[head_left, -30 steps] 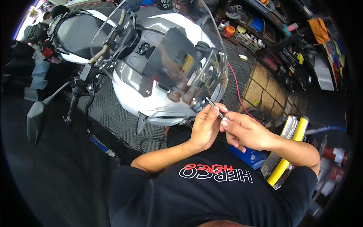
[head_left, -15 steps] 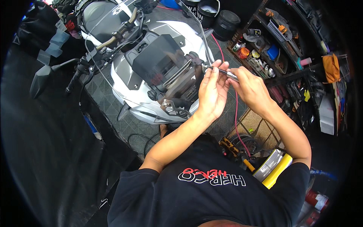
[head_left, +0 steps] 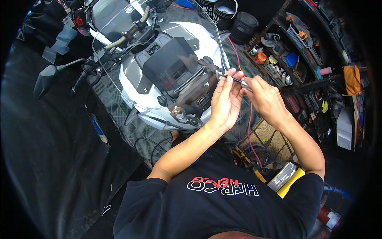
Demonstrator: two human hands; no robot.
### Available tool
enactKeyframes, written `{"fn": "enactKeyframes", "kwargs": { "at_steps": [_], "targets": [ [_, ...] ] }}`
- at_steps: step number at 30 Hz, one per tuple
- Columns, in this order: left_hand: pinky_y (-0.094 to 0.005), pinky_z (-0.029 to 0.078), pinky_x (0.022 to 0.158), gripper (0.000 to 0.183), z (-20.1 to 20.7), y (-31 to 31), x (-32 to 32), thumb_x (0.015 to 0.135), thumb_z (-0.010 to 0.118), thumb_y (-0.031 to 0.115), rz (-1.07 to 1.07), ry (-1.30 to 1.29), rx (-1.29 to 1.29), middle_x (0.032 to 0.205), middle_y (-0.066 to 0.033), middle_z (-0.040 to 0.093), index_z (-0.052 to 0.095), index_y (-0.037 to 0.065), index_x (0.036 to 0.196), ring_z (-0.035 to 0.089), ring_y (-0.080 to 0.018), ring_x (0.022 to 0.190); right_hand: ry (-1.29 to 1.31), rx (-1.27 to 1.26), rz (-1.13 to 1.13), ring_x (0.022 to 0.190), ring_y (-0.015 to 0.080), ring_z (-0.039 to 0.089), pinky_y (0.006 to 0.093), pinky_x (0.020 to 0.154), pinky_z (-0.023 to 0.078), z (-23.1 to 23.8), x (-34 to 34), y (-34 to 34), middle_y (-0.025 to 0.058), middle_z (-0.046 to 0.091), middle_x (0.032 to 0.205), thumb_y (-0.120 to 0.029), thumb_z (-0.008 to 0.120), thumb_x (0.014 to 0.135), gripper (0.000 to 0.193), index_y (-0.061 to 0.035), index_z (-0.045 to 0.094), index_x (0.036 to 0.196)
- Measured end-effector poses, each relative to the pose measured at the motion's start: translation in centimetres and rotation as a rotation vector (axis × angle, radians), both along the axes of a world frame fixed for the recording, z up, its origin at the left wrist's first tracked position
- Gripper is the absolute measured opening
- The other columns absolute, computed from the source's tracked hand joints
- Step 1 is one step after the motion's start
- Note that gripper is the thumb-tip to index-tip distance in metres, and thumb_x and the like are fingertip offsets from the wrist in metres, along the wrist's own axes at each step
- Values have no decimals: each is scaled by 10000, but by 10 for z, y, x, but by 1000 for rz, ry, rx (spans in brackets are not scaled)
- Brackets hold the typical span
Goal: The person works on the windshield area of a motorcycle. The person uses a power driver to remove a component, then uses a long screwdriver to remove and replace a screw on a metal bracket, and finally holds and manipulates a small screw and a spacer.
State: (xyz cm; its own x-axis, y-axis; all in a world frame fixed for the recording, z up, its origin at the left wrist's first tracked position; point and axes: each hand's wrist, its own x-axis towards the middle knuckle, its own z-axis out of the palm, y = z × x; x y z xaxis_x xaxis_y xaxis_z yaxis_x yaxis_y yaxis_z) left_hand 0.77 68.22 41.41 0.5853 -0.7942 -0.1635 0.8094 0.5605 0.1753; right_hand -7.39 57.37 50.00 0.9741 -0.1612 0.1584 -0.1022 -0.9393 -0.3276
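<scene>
right of centre, the right hand (head_left: 264, 95) grips a driver (head_left: 246, 85), the left hand (head_left: 226, 105) pinching its shaft; windshield (head_left: 173, 67) seemingly in place, edge work apparently unfinished.

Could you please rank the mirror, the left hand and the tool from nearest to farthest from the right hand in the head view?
1. Tool: gripped by the right hand.
2. Left hand: just left of the right hand.
3. Mirror: far left.
</scene>
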Motion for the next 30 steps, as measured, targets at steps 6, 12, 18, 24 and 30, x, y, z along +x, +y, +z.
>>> {"fn": "enactKeyframes", "kwargs": {
  "at_steps": [6, 12, 18, 24, 30],
  "targets": [
    [-293, 486, 909, 271, 2, -1, 5, 1048, 467, 220, -37, 26, 29, 1207, -59, 616, 518, 93, 1282, 592, -126, 1059, 44, -37, -36, 791, 378, 643, 465, 614, 518, 2, 3, 0, 149, 574, 917, -121, 628, 885, 224, -29, 506, 1049],
    [-305, 485, 915, 267, 2, 0, 3, 1046, 467, 217, -66, 23, 26, 1236, -54, 607, 534, 80, 1265, 587, -143, 1082, 32, 0, -59, 566, 345, 607, 418, 513, 495, 0, 9, -1, 119, 551, 639, -211, 602, 938, 206, -30, 547, 1020],
    [-289, 475, 884, 215, 2, -6, 3, 1032, 508, 225, -31, -12, 33, 1243, -39, 626, 565, 107, 1201, 585, -123, 1091, 112, 490, -275, 687, 350, 657, 364, 532, 496, 7, 11, -6, 153, 599, 721, -180, 620, 940, 269, -8, 520, 1122],
    [-233, 458, 810, 182, 5, -3, 2, 1020, 540, 241, -66, 139, 60, 1186, -47, 661, 573, 122, 1154, 619, -106, 1012, -7, -175, 98, 831, 341, 673, 406, 642, 548, 14, -2, 1, 184, 650, 940, -123, 604, 929, 299, -25, 513, 1197],
    [-231, 459, 790, 173, 7, -6, 8, 1018, 544, 246, -91, 95, 78, 1160, -40, 672, 579, 127, 1138, 628, -109, 1009, 254, 521, -496, 583, 188, 630, 320, 544, 481, 8, 2, 10, 104, 599, 629, -155, 564, 981, 167, -3, 550, 1047]
  ]
}}
